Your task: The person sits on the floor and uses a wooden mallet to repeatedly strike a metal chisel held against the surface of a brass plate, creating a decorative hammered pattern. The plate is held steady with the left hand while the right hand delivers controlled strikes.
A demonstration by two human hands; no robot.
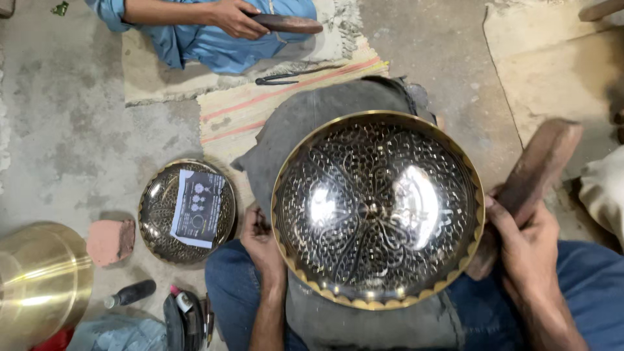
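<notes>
The concrete floor [78, 130] fills the view, with a striped mat [240, 107] spread across it toward the top. On the mat's far end sits another person in blue clothing [214, 42], whose hand [234, 18] is closed round a dark wooden block [289, 24]; a pair of black tongs [283, 78] lies on the mat just in front of them.

A grey cloth [305, 123] covers the wearer's lap, and on it rests the large engraved metal bowl [377, 208], dark and glossy inside with a fine floral pattern and a scalloped golden rim. The bowl sits between the two hands, tilted up toward the camera.

The left hand [260, 240] is curled against the bowl's left edge, its fingers bent and touching the rim; whether it pinches anything I cannot tell. The right hand [523, 237] is closed round the lower end of a reddish wooden mallet [536, 169], which rises just beside the bowl's right rim.

At the lower left stands a plain brass vessel [39, 279]. Near it lies a smaller engraved plate [156, 214] with a printed paper sheet [198, 208] on it, and beside that a pinkish stone block [109, 242]. A black-handled tool [131, 293] lies below.
</notes>
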